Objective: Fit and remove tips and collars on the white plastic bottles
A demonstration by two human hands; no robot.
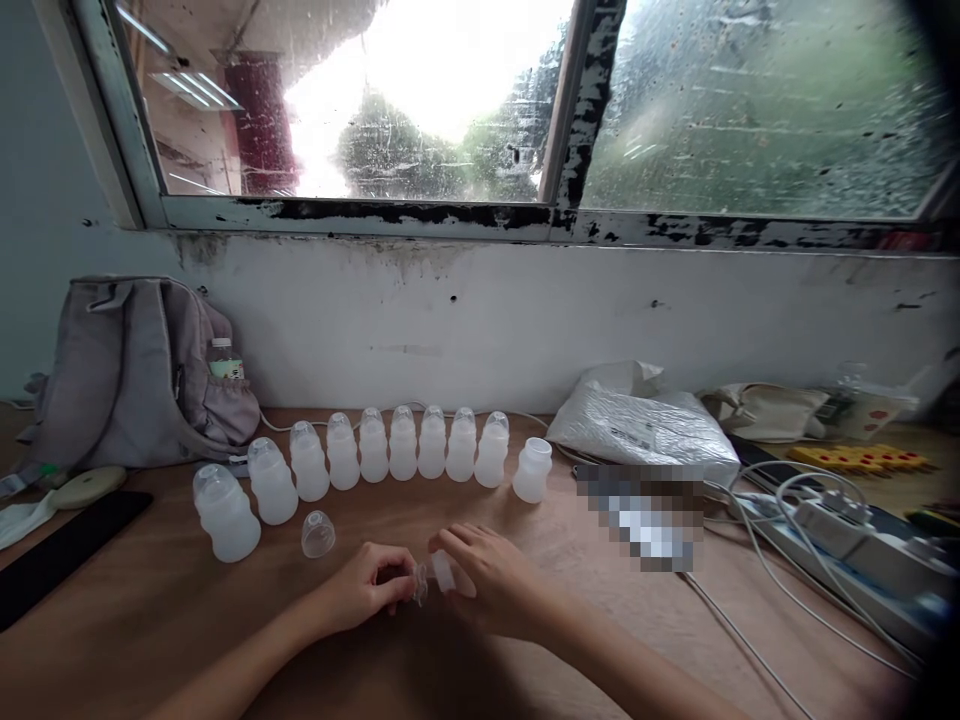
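Observation:
My left hand (pixel 382 584) is closed in a pinch on a clear, soft-looking bottle nipple (pixel 421 586). Close beside it, my right hand (pixel 487 580) wraps round a white bottle ring (pixel 443 571), its opening turned toward the nipple. Whether the two pieces touch I cannot tell. A clear dome cap (pixel 318 535) rests on the table beyond my left hand. Behind both hands, several frosted baby bottles (pixel 403 445) with clear caps stand upright in a curved row. At the row's right end is an open-necked bottle (pixel 533 472) with no cap.
A grey backpack (pixel 142 370) leans against the wall at left, near a black strip-like object (pixel 71 555). On the right lie a silvery plastic package (pixel 645 420), a pixelated object (pixel 645 515) and a power strip (pixel 862 555) with loose white cables.

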